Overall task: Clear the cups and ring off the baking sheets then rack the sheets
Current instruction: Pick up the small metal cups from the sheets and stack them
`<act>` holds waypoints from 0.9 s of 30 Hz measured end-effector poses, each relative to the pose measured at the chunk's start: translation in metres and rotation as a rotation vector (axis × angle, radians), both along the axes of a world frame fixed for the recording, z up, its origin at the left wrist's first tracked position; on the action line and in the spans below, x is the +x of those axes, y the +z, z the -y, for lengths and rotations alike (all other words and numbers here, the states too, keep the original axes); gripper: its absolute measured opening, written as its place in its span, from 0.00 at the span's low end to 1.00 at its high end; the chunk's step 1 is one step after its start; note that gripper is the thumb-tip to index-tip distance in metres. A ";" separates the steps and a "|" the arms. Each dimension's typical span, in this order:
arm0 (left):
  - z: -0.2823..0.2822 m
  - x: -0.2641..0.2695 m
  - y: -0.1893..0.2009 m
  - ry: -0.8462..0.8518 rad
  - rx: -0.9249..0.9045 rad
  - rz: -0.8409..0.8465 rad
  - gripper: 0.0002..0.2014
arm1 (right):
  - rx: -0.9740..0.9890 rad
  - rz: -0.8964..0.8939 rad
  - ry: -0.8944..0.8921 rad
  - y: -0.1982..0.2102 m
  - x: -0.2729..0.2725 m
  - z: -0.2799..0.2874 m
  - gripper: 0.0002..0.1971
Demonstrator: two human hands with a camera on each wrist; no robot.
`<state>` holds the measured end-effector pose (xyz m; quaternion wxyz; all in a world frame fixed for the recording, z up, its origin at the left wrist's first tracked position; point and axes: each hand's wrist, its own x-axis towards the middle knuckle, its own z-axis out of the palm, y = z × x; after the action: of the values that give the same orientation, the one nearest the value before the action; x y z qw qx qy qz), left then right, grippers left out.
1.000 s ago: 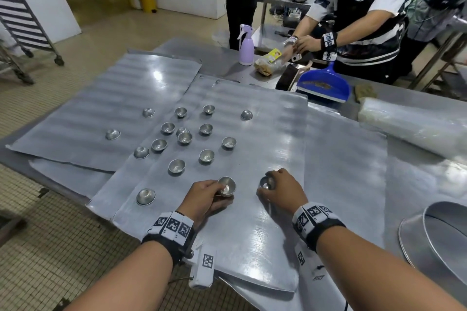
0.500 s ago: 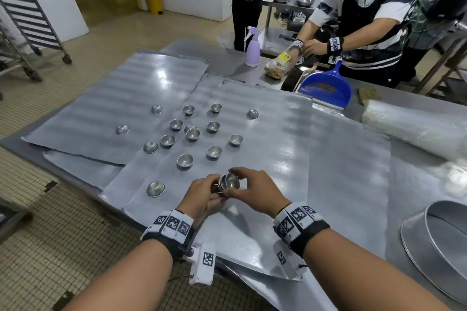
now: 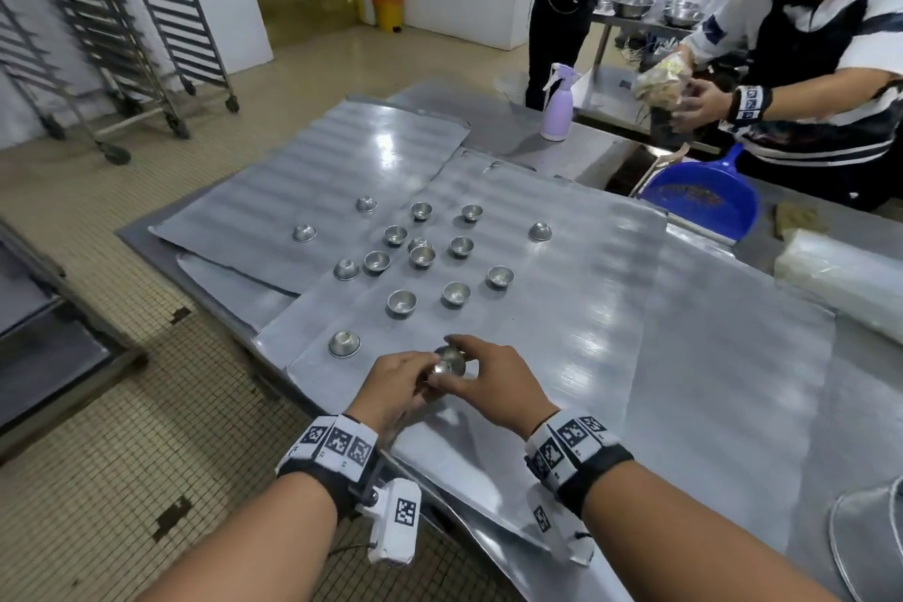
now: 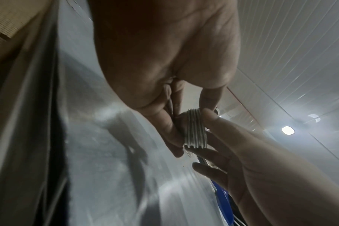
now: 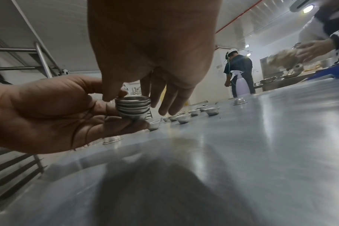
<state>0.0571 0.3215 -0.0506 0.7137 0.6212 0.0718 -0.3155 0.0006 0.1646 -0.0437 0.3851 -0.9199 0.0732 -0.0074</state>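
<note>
We pinch a nested stack of cups [image 5: 133, 107] in our left hand [image 3: 398, 381], its fingers clenched around the base, while our right hand [image 3: 488, 381] caps the rim to seat it; loose cups [image 3: 401, 302] wait beyond our fingers on the baking sheets [image 3: 562, 308]

No readable text, numbers or brands that I can make out. Only black-and-white square code markers: on my left wristband [image 3: 336, 442], on my right wristband [image 3: 569, 442], on the white tag [image 3: 407, 511] hanging under my left wrist, and on the other person's wristband [image 3: 747, 103]. Spray bottle [image 3: 557, 105] has no legible label.
</note>
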 end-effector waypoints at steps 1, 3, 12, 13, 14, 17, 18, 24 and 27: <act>-0.004 -0.002 0.001 0.022 0.008 -0.004 0.09 | 0.015 0.007 0.015 0.000 0.001 -0.002 0.32; -0.013 -0.004 0.005 0.077 0.018 -0.021 0.09 | 0.038 0.019 0.057 0.000 0.004 -0.006 0.32; -0.074 -0.016 0.017 0.290 -0.009 -0.038 0.10 | -0.007 0.005 0.182 0.005 0.039 -0.048 0.21; -0.082 -0.015 0.017 0.313 -0.010 -0.039 0.10 | -0.044 -0.002 0.183 0.005 0.046 -0.052 0.20; -0.089 -0.012 0.016 0.332 -0.008 -0.037 0.10 | -0.082 -0.010 0.191 0.005 0.055 -0.056 0.19; -0.113 -0.003 0.017 0.368 -0.027 -0.031 0.10 | -0.173 -0.065 0.227 0.004 0.080 -0.070 0.20; -0.122 0.001 0.016 0.381 -0.037 -0.032 0.09 | -0.198 -0.089 0.246 0.004 0.088 -0.076 0.21; -0.167 0.045 0.016 0.371 -0.062 -0.031 0.08 | -0.344 -0.222 0.318 -0.005 0.127 -0.114 0.29; -0.180 0.070 0.017 0.323 -0.079 -0.035 0.08 | -0.364 -0.284 0.261 -0.017 0.136 -0.127 0.26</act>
<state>0.1268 0.5010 -0.0339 0.7777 0.5673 0.1709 -0.2101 0.1362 0.2914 -0.0612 0.1971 -0.9675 0.0048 0.1584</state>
